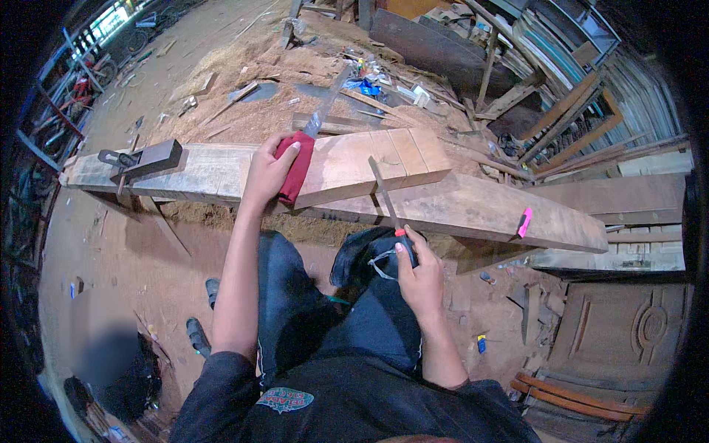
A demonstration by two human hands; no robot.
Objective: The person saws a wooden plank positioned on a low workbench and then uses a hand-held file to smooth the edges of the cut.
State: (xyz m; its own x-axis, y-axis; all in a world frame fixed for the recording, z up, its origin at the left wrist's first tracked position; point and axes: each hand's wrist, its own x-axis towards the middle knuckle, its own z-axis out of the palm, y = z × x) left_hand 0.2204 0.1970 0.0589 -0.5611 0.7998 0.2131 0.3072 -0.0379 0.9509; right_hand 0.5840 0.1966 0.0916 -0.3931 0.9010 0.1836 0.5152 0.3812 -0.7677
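My left hand (275, 166) is closed around the red handle (297, 171) of a handsaw, over a thick wooden block (354, 159). The saw's metal blade (316, 122) points away from me, past the block's far edge. In my right hand (419, 277) is a narrow metal file (384, 188) with a dark handle and a red collar. Its tip reaches up over the block's near edge, close to lines marked across the right end. A pale loop (380, 266) shows beside my right fingers; I cannot tell whether it is attached to the file.
The block rests on a long beam (480, 203). On its left lies a dark hand plane (151, 159), on its right a pink utility knife (524, 221). Wood shavings (251, 66) cover the ground beyond. A carved panel (613, 325) lies at the lower right; another person (118, 362) is lower left.
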